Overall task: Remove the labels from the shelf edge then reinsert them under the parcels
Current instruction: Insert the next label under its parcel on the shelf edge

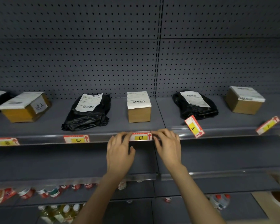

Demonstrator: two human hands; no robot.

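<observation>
A red, white and yellow label marked D (141, 136) sits in the shelf edge strip (102, 137), below a small cardboard box (139, 112). My left hand (120, 151) touches its left end with the fingertips. My right hand (167, 145) touches its right end. Label C (76, 139) sits in the strip under a black bag parcel (89, 113). Label B (5, 141) is at the far left. Label E (194, 126) lies tilted on the shelf against another black bag parcel (196, 105). A further label (267, 125) lies tilted near the right box (244, 101).
A larger cardboard box (24, 107) stands at the left. Grey pegboard (103, 54) backs the shelf. An empty grey shelf (71, 164) runs below my hands. Lower shelves hold bottles (58, 212) and small jars (44, 192).
</observation>
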